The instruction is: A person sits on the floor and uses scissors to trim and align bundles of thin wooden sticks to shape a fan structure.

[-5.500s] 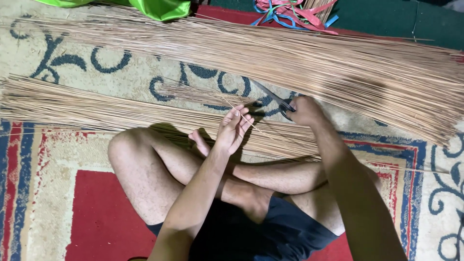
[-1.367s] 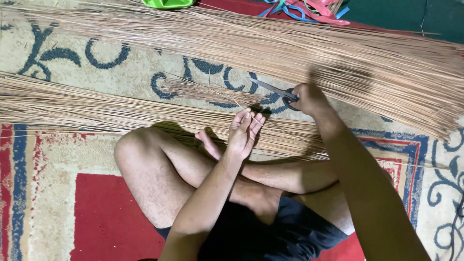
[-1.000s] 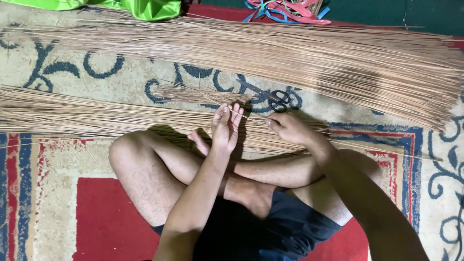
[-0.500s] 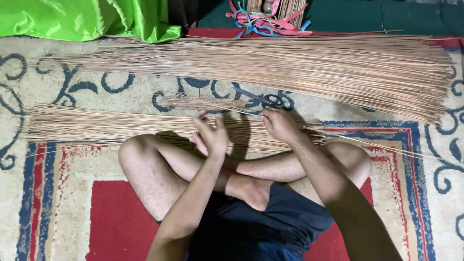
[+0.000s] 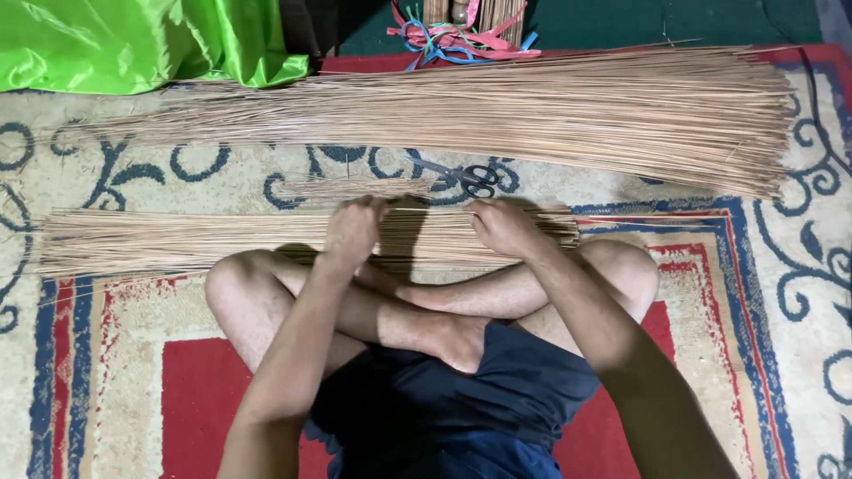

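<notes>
head view: near bundle of thin sticks (image 5: 177, 241) lies across patterned rug (image 5: 781, 293), just beyond crossed legs. left hand (image 5: 352, 231) and right hand (image 5: 503, 225) both clenched on it. black scissors (image 5: 475, 178) just beyond; larger stick pile (image 5: 532, 111), green cloth (image 5: 133, 40) farther.

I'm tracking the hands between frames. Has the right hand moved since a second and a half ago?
Yes. The right hand has come back from beyond the scissors toward the body; it now rests on the near bundle of sticks.

Green shiny cloth (image 5: 133, 44), black-handled scissors (image 5: 475, 177) on patterned carpet (image 5: 763, 293), coloured plastic strips (image 5: 457, 40), larger far stick pile (image 5: 532, 115)
</notes>
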